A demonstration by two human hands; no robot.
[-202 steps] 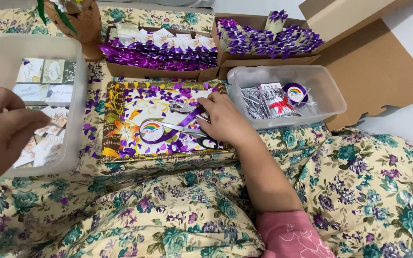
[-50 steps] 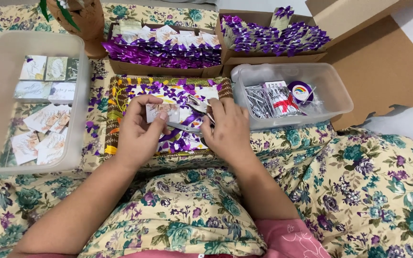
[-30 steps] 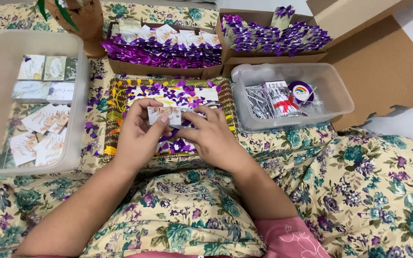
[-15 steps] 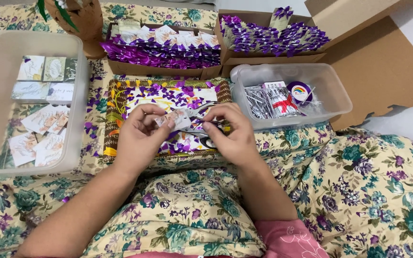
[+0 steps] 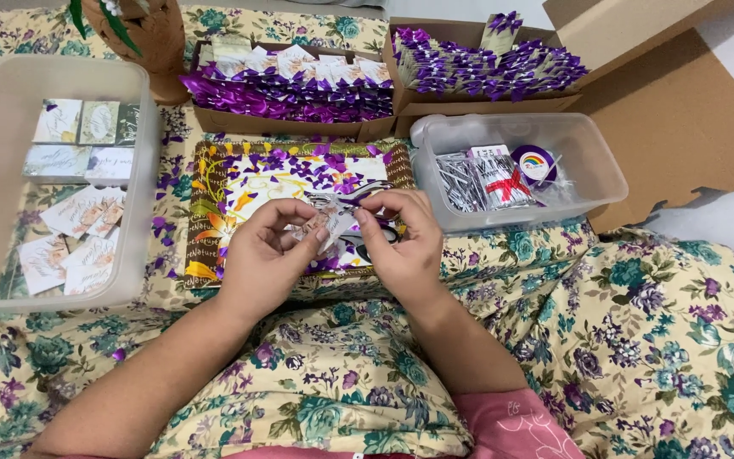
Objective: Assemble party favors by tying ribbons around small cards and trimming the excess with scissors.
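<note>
Both hands meet over a colourful flowered tray point(image 5: 206, 212) strewn with purple ribbon scraps. My left hand point(image 5: 269, 255) and my right hand point(image 5: 401, 242) pinch one small card packet point(image 5: 326, 228) between their fingertips, just above the tray. Scissors point(image 5: 358, 200) lie on the tray under and behind my right hand, partly hidden.
A clear bin point(image 5: 10, 280) with printed cards stands at the left. Another clear bin point(image 5: 588, 161) at the right holds silver twist ties and a tape roll. Two cardboard boxes point(image 5: 299, 127) point(image 5: 486, 106) full of purple-bowed packets stand behind. Floral cloth covers my lap.
My left hand came over from the left bin to join the right hand. Both then lifted the small packet off the tray and drew it slightly toward me.
</note>
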